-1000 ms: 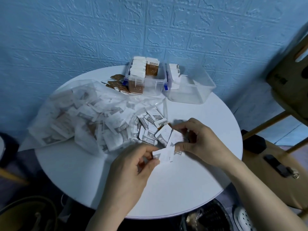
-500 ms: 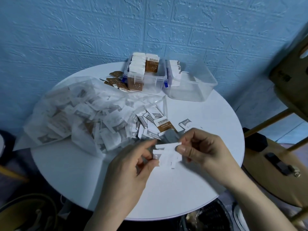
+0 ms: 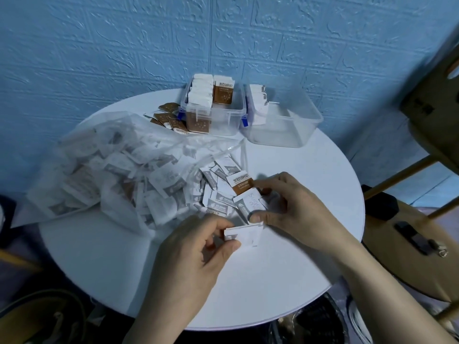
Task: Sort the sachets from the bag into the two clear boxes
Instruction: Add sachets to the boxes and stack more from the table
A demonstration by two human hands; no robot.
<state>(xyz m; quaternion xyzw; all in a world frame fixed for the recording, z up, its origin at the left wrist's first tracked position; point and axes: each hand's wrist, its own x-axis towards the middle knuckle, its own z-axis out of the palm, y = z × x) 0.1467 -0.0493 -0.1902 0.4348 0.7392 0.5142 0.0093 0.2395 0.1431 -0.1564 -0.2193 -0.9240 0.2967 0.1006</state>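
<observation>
My left hand (image 3: 191, 259) pinches a small stack of white sachets (image 3: 244, 235) just above the table, in front of the pile. My right hand (image 3: 295, 209) grips a white-and-grey sachet (image 3: 249, 204) at the pile's near edge, thumb over the stack. A brown-and-white sachet (image 3: 240, 182) lies on the pile beside my right fingers. The clear plastic bag (image 3: 104, 167) spills several sachets onto the left half of the table. At the back stand two clear boxes: the left box (image 3: 214, 115) with rows of white and brown sachets, the right box (image 3: 285, 117) with a few white ones.
The round white table (image 3: 310, 170) stands against a blue textured wall. Loose brown sachets (image 3: 171, 119) lie left of the left box. A wooden chair (image 3: 427, 100) and a brown bag (image 3: 407, 244) are at the right; a dark basket (image 3: 318, 324) sits below the table edge.
My right hand has gone back to the pile and taken hold of another white-and-grey sachet. The left hand keeps the stack, which has grown slightly.
</observation>
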